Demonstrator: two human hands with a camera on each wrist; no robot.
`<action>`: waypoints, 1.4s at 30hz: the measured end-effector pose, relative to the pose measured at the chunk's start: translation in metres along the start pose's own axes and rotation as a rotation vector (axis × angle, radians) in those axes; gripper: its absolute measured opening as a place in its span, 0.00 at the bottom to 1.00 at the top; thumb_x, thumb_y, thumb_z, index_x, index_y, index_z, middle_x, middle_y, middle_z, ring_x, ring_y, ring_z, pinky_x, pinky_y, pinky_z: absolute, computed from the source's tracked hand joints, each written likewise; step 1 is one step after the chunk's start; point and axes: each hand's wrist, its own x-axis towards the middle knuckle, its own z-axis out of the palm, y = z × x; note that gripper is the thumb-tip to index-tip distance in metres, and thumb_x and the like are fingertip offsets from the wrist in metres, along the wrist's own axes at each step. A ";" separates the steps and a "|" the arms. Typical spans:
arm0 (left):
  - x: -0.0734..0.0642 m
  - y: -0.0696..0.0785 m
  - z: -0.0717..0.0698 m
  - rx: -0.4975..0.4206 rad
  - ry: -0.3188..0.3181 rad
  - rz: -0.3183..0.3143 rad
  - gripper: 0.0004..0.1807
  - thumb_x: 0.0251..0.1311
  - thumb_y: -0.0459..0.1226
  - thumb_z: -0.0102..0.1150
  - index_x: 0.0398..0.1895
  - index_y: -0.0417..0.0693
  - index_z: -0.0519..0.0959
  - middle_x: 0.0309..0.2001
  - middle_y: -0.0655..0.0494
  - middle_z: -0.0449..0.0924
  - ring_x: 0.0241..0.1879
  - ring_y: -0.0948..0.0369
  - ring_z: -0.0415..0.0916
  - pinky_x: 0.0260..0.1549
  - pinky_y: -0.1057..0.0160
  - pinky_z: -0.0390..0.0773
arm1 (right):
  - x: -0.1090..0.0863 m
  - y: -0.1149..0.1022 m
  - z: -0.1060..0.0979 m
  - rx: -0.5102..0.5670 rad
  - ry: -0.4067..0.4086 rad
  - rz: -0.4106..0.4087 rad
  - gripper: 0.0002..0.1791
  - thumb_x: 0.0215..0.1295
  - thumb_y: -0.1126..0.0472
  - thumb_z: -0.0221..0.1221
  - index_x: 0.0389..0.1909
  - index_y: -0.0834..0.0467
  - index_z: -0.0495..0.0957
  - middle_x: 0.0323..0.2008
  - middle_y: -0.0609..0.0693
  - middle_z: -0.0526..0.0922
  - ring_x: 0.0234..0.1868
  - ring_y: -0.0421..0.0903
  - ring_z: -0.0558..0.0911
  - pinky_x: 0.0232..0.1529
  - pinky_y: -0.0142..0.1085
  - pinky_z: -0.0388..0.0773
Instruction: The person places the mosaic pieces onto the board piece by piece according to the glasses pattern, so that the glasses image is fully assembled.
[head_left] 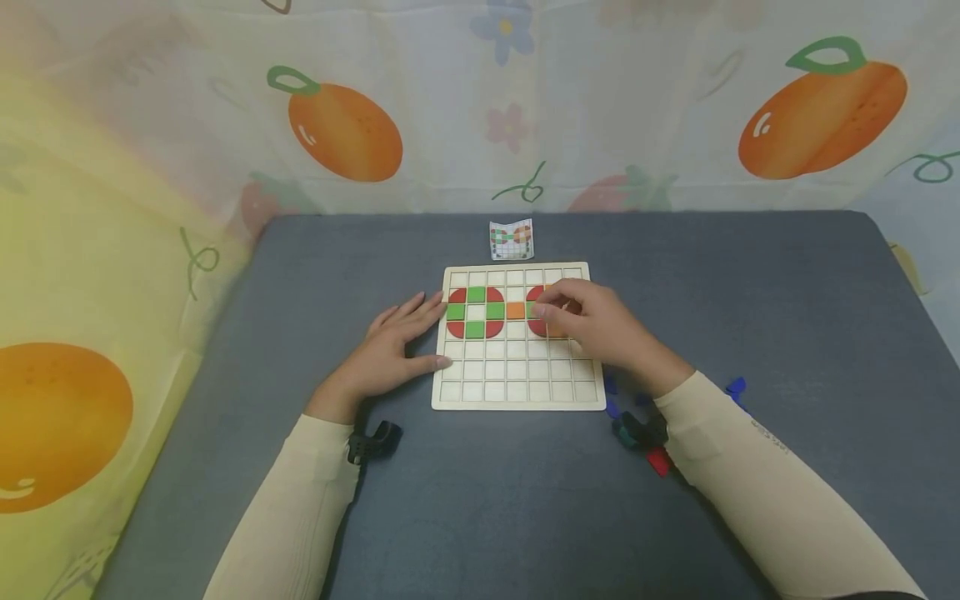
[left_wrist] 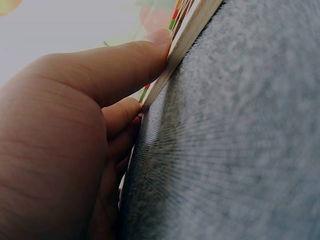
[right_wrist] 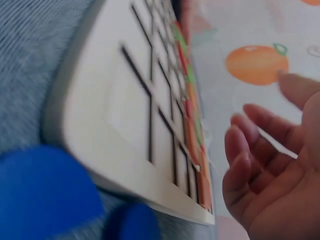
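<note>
"On the grey table point(head_left: 487, 517), the head view puts the gridded board point(head_left: 517, 405) near the middle. Why is the left hand point(head_left: 393, 350) there?"

"Its fingers are spread and touch the board's left edge, likely to keep it from sliding. The right hand point(head_left: 600, 325) reaches over the other side, fingers bent, near the orange square point(head_left: 515, 311). Red tiles point(head_left: 457, 329) and green tiles point(head_left: 476, 294) sit in cells."

"And the little card point(head_left: 512, 240) behind the board?"

"It bears a coloured pattern on a grid, probably set there for easy looking. Blue pieces point(head_left: 737, 385) and a red piece point(head_left: 658, 461) lie at the right, perhaps for that hand's reach."

"Any lettering?"

"A dark mark on the right sleeve point(head_left: 787, 483) might be print, but it is too small to read."

"What does the left wrist view add?"

"The thumb point(left_wrist: 125, 62) rests against the board's rim, as a brace, I'd judge, not a grip. I can read no writing."

"And the right wrist view?"

"The thumb and fingertips stand apart, loosely curved, with no tile visible between them; whether one touches a tile, I cannot tell. Two blurred blue pieces lie by the board's corner, showing no readable label."
</note>
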 end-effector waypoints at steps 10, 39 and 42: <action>0.001 0.003 0.000 0.009 -0.003 -0.022 0.51 0.69 0.56 0.72 0.89 0.55 0.58 0.87 0.66 0.51 0.86 0.58 0.37 0.80 0.43 0.36 | -0.020 0.003 -0.024 0.253 -0.051 -0.060 0.25 0.91 0.52 0.46 0.64 0.70 0.79 0.51 0.62 0.84 0.51 0.59 0.84 0.49 0.48 0.79; -0.001 0.000 0.001 0.007 -0.001 -0.022 0.51 0.69 0.57 0.71 0.89 0.55 0.58 0.87 0.66 0.50 0.86 0.58 0.37 0.79 0.41 0.36 | -0.108 0.072 -0.074 0.264 -0.149 -0.129 0.24 0.84 0.67 0.51 0.75 0.69 0.69 0.63 0.62 0.80 0.62 0.49 0.82 0.61 0.30 0.75; -0.001 0.001 0.001 0.013 -0.003 -0.021 0.51 0.69 0.57 0.71 0.89 0.56 0.57 0.87 0.66 0.50 0.86 0.58 0.37 0.79 0.42 0.36 | -0.111 0.073 -0.076 0.220 -0.187 -0.105 0.29 0.77 0.71 0.61 0.76 0.67 0.70 0.64 0.62 0.80 0.62 0.49 0.82 0.60 0.30 0.75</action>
